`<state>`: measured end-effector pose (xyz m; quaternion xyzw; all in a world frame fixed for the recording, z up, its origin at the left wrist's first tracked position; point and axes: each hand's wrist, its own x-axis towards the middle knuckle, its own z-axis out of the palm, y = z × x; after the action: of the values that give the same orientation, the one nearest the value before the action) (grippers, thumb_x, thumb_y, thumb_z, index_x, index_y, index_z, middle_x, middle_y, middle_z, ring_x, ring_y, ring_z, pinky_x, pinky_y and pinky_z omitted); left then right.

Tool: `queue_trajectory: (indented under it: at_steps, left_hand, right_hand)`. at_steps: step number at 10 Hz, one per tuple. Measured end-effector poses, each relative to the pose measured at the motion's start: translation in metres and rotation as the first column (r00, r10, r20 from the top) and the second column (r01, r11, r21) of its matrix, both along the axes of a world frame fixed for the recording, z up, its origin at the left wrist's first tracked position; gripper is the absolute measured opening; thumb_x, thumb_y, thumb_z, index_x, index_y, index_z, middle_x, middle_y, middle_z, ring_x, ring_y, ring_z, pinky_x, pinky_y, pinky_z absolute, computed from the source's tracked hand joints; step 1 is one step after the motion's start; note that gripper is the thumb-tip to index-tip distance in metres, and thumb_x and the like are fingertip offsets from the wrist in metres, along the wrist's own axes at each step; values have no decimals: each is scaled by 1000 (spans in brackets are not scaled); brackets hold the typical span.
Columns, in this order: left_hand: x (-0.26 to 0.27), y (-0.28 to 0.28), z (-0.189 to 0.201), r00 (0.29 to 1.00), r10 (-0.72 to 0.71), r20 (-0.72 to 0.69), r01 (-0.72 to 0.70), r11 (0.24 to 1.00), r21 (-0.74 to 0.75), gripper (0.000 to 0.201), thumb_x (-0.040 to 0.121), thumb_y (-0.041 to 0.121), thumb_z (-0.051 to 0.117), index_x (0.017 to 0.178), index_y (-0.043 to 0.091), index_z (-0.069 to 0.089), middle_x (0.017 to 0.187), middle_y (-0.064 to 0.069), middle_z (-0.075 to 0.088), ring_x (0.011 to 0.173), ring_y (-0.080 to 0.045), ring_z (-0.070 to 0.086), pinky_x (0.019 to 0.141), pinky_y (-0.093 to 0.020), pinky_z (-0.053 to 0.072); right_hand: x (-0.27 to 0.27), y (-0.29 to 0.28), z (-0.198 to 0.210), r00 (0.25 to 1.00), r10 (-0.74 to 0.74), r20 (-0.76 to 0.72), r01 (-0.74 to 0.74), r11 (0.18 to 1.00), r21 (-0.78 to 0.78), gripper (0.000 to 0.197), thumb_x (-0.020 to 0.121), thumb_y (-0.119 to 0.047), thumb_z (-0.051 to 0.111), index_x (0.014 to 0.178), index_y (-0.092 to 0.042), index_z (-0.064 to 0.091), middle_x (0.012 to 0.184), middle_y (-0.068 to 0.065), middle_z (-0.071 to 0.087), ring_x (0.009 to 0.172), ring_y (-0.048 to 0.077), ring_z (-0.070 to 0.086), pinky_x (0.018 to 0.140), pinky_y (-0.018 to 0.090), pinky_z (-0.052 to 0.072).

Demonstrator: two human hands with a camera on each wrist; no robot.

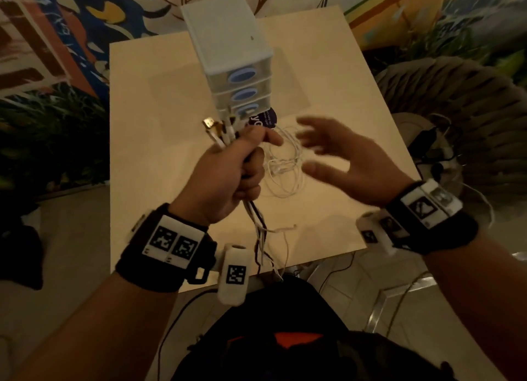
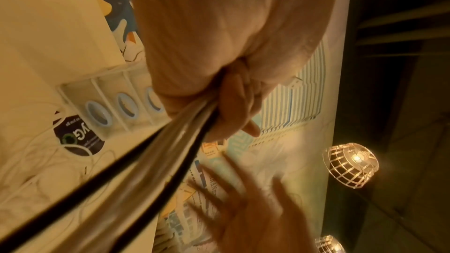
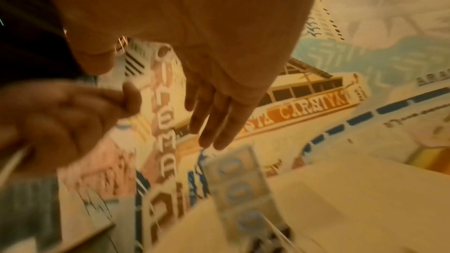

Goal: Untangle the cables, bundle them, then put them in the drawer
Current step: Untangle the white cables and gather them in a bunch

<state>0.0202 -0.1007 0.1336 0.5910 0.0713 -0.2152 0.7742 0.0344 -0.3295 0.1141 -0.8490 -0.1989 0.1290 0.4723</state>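
Note:
My left hand [image 1: 236, 164] grips a bundle of white and black cables [image 1: 258, 224] in a fist above the table. Their plug ends [image 1: 218, 128] stick out above the fist and the strands hang down past the table's near edge. In the left wrist view the cables [image 2: 136, 166] run from the left hand [image 2: 219, 103] toward the camera. My right hand [image 1: 336, 158] hovers open and blurred to the right, holding nothing. A loose white cable [image 1: 282, 164] lies tangled on the table between the hands. The small drawer unit [image 1: 228, 47] stands behind, its drawers closed.
The light wooden table [image 1: 148, 124] carries a round dark sticker [image 1: 265, 118] at the foot of the drawer unit. A dark chair [image 1: 456, 95] stands at the right. Black cables trail on the tiled floor [image 1: 71, 238]. A painted wall lies beyond.

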Motion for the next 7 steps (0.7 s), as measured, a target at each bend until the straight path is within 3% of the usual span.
queue_trajectory:
  at_steps: [1, 2, 3, 4, 5, 6, 7]
  left_hand:
    - [-6, -12, -2, 1000, -20, 18, 19, 997, 78, 32, 107, 24, 47, 76, 15, 50, 55, 2, 23, 45, -12, 17, 45, -25, 17]
    - [-8, -14, -7, 997, -24, 70, 9, 978, 208, 22, 103, 19, 46, 82, 26, 46, 71, -2, 39, 57, -17, 37, 53, -30, 38]
    - [-11, -5, -10, 998, -52, 44, 36, 948, 316, 38, 108, 4, 34, 89, 36, 43, 82, 1, 50, 69, -18, 52, 66, -33, 51]
    - [-17, 4, -16, 994, -81, 69, 53, 937, 345, 48, 101, -9, 47, 88, 37, 42, 80, 7, 53, 63, -2, 57, 57, -16, 52]
    - [-18, -1, -19, 997, -16, 71, -9, 942, 335, 47, 103, -7, 44, 85, 37, 44, 72, 16, 55, 56, 1, 59, 53, -17, 52]
    - [-17, -4, -28, 993, 20, 114, -62, 923, 380, 40, 109, 5, 34, 82, 33, 43, 53, 9, 54, 45, -9, 50, 43, -27, 42]
    - [-17, -5, -40, 995, 24, 102, -56, 941, 335, 34, 107, 13, 45, 76, 16, 58, 48, -5, 41, 40, -17, 33, 44, -32, 27]
  right_hand:
    - [10, 39, 30, 994, 32, 100, -48, 987, 157, 62, 98, -46, 56, 152, -23, 38, 141, -2, 57, 131, 6, 54, 108, 36, 48]
    - [9, 79, 34, 980, 104, 168, -118, 990, 79, 45, 104, -40, 47, 144, -21, 49, 132, -3, 64, 123, 5, 59, 99, 37, 53]
    - [8, 98, 24, 982, 81, 173, -81, 997, -4, 32, 106, -38, 43, 125, -20, 62, 111, -6, 71, 102, 8, 66, 87, 38, 54]
    - [7, 103, 18, 979, 94, 180, -80, 993, -85, 34, 104, -38, 39, 115, -18, 64, 100, -4, 72, 89, 10, 65, 80, 36, 53]
    - [2, 105, 12, 975, 51, 218, -59, 998, 32, 32, 105, -27, 43, 134, -20, 55, 119, -3, 68, 103, 5, 63, 88, 22, 50]
    - [0, 104, 4, 965, 81, 249, -100, 993, 61, 33, 107, -20, 44, 137, -16, 56, 128, -2, 65, 115, 7, 59, 96, 21, 45]
    - [9, 91, -8, 985, 30, 169, -54, 989, 140, 32, 108, -27, 43, 137, -20, 55, 128, -6, 65, 116, 6, 61, 95, 25, 50]
